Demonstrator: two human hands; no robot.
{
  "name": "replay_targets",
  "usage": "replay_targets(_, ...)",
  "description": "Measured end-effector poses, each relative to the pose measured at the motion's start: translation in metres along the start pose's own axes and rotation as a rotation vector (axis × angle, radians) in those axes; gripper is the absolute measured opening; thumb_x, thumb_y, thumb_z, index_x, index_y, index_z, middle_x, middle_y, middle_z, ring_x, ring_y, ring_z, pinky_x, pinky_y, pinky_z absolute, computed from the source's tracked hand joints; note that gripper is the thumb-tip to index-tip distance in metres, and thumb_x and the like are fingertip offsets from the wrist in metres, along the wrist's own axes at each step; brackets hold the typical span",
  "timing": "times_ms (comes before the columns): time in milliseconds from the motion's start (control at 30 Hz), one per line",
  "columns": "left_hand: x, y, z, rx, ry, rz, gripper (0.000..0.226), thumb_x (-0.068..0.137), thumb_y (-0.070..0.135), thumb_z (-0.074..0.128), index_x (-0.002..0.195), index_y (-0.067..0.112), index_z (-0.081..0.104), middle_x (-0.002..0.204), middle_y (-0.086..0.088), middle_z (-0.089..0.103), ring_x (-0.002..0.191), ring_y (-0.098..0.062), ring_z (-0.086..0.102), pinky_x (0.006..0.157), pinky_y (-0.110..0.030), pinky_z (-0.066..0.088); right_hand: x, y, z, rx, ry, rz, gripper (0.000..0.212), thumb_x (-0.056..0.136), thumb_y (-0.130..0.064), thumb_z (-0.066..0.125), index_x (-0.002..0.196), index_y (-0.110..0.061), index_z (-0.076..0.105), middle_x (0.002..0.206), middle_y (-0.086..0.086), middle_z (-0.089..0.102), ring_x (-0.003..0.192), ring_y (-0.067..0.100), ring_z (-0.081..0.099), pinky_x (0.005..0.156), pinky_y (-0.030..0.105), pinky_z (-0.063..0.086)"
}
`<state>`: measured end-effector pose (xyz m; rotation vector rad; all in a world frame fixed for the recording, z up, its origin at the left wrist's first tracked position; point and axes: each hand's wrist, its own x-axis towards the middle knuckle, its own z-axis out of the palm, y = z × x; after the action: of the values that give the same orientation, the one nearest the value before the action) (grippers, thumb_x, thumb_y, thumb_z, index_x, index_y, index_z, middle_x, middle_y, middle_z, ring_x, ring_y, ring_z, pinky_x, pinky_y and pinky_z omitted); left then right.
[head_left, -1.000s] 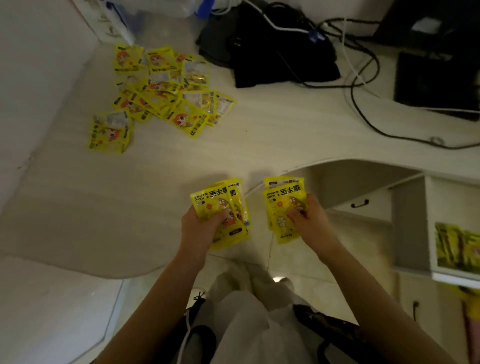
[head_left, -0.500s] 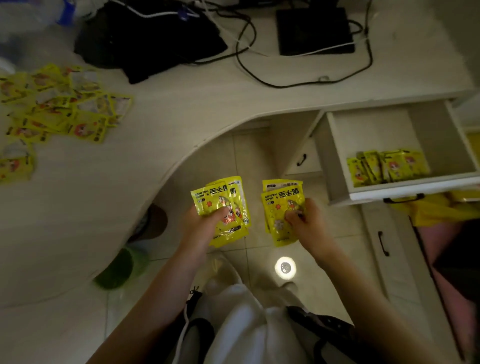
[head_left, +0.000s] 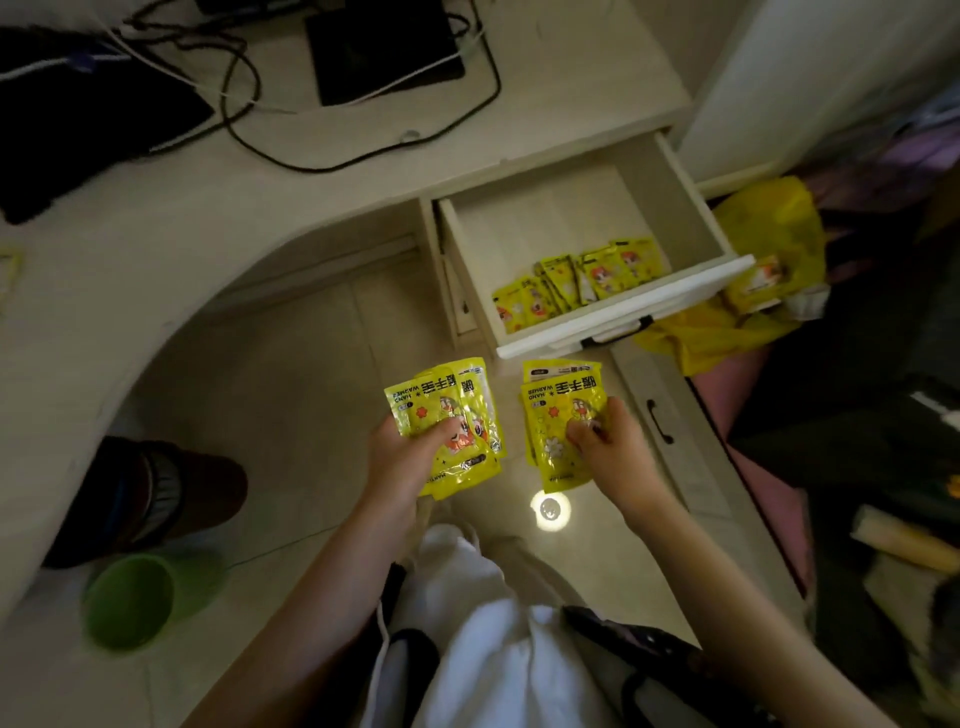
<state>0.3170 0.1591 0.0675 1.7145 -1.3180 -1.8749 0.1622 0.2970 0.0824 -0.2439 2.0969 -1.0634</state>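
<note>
I am watching the left grip (head_left: 408, 462) closing round the left stack (head_left: 447, 410), a fan of yellow hand-warmer packets. Its thumb is pressing across the top packet's face, and its fingers are hiding underneath. The right grip (head_left: 621, 457) is pinching the right stack (head_left: 556, 415), a smaller bundle of the same packets, with its fingertips curling onto the front near the right edge. Both stacks are hanging in the air over the floor (head_left: 291, 395), side by side and not touching. Their printed faces are pointing up at my camera, and the lettering is reading upside down.

Just beyond the right stack, the drawer (head_left: 623, 309) is standing pulled out from under the counter (head_left: 270, 208). More packets (head_left: 576, 278) are lying inside it, leaning in a loose row against its front wall, while the rear part is showing bare board. A yellow bag (head_left: 774, 228) is slumping to the right of the drawer, close against its side.

On the counter, black cables (head_left: 249, 98) are looping beside a flat black device (head_left: 384, 47). Down at the left, a green cup (head_left: 130, 597) is sitting near the counter's curved edge. A round bright reflection (head_left: 549, 512) is glinting on the floor tiles between the two forearms.
</note>
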Motion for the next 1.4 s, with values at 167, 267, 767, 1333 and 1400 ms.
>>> replay_targets(167, 0.023, 0.018, 0.048, 0.038, -0.047, 0.009, 0.025, 0.071, 0.012, 0.081, 0.092, 0.018, 0.069, 0.091, -0.003, 0.075, 0.084, -0.021, 0.072, 0.077, -0.038, 0.057, 0.033, 0.001, -0.041, 0.034, 0.085, 0.041, 0.02, 0.091, -0.007, 0.054, 0.11, 0.0, 0.052, 0.1, 0.014, 0.063, 0.095, 0.031, 0.061, 0.085, 0.046, 0.051)
replay_targets(267, 0.042, 0.033, 0.077, 0.042, -0.073, 0.012, 0.022, 0.072, 0.011, 0.081, 0.089, 0.02, 0.068, 0.09, -0.001, 0.075, 0.082, -0.018, 0.071, 0.074, -0.033, 0.055, 0.059, -0.005, -0.058, 0.065, 0.117, 0.052, 0.02, 0.09, -0.007, 0.055, 0.109, -0.002, 0.052, 0.098, 0.012, 0.063, 0.093, 0.032, 0.062, 0.084, 0.046, 0.052)
replay_targets(767, 0.148, 0.117, 0.175, 0.102, -0.068, -0.012, 0.022, 0.075, 0.014, 0.079, 0.091, 0.021, 0.065, 0.088, 0.004, 0.071, 0.076, -0.009, 0.069, 0.058, -0.021, 0.048, 0.211, -0.083, -0.126, 0.112, 0.093, 0.056, 0.013, 0.089, -0.012, 0.059, 0.1, -0.012, 0.051, 0.09, 0.003, 0.063, 0.088, 0.025, 0.064, 0.082, 0.044, 0.054)
replay_targets(1333, 0.21, 0.134, 0.278, 0.083, 0.07, -0.213, 0.038, 0.075, 0.024, 0.08, 0.106, 0.015, 0.062, 0.097, 0.0, 0.069, 0.094, -0.02, 0.062, 0.087, -0.037, 0.045, 0.372, -0.09, -0.169, -0.188, -0.149, 0.084, 0.019, 0.091, -0.016, 0.056, 0.11, -0.01, 0.055, 0.096, 0.004, 0.065, 0.089, 0.024, 0.065, 0.067, 0.03, 0.051)
replay_targets(1400, 0.22, 0.134, 0.289, 0.084, 0.075, -0.225, 0.032, 0.076, 0.023, 0.079, 0.102, 0.016, 0.062, 0.092, 0.002, 0.068, 0.095, -0.021, 0.06, 0.086, -0.035, 0.042, 0.389, -0.088, -0.168, -0.221, -0.16, 0.083, 0.021, 0.091, -0.016, 0.055, 0.111, -0.01, 0.055, 0.099, 0.007, 0.066, 0.088, 0.024, 0.065, 0.066, 0.031, 0.051)
